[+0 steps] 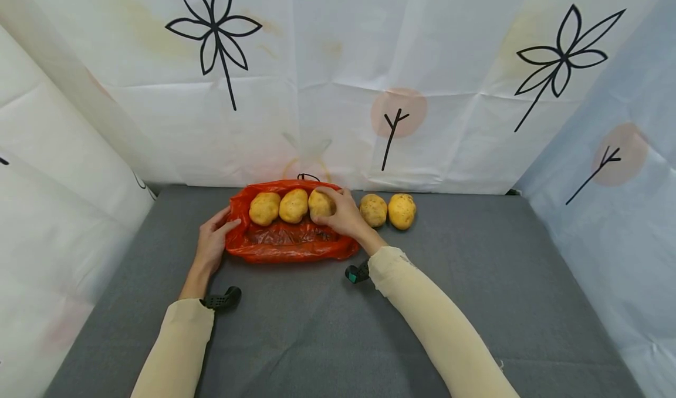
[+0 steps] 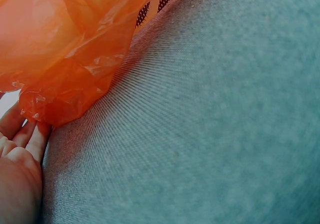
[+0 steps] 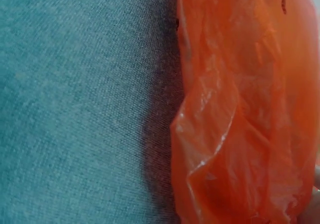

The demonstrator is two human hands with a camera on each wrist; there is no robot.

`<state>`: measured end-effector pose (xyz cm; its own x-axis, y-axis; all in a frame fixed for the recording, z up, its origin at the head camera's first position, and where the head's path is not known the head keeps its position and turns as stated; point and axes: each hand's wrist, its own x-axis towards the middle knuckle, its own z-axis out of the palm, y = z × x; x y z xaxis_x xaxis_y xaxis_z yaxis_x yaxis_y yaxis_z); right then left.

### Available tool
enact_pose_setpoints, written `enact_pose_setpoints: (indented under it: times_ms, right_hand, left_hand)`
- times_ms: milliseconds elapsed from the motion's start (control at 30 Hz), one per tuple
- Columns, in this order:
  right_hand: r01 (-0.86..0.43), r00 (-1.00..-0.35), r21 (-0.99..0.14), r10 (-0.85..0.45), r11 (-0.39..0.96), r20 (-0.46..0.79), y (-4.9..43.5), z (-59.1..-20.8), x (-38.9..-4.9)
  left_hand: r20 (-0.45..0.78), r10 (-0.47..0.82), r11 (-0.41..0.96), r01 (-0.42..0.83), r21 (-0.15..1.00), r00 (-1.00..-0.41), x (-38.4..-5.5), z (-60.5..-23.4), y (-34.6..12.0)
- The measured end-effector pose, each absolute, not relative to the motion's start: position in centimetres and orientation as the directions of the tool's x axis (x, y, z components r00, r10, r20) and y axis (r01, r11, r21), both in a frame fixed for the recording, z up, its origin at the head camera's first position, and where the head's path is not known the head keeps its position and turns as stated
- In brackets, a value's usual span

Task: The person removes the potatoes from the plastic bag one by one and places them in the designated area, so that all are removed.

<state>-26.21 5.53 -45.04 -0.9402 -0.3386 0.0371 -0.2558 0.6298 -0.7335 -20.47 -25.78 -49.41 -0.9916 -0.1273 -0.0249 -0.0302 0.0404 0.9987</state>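
Observation:
An orange-red plastic bag [image 1: 287, 254] lies opened out on the grey cloth, with two potatoes [image 1: 264, 209] side by side in its left and middle part. My right hand [image 1: 345, 213] grips a third potato [image 1: 320, 205] at the right of that row, thumb in front and fingers behind. At the bag's left end my left hand [image 1: 211, 242] holds the edge, its thumb over the rim. The left wrist view shows the fingers [image 2: 37, 141] of that hand against the bag's crumpled plastic [image 2: 65, 91]. Mostly plastic [image 3: 240, 134] fills the right wrist view's right half, hiding the grip.
Right of the bag, two more potatoes, a nearer-to-bag one [image 1: 373, 211] and an outer one [image 1: 402, 211], sit on the grey cloth [image 1: 475, 280]. White printed sheets [image 1: 338, 51] stand at the back and both sides. A thin dark cord [image 1: 308, 176] shows behind the bag.

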Motion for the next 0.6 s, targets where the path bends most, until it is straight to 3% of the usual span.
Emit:
enact_pose_setpoints:
  times_ms: [600]
  right_hand:
    - [-0.358, -0.908, -0.838, -0.361, 0.411, 0.211, 7.4, -43.4, -24.4]
  left_hand:
    - [-0.016, -0.138, 0.031, -0.021, 0.999, -0.990, -20.6, -49.7, -25.7]
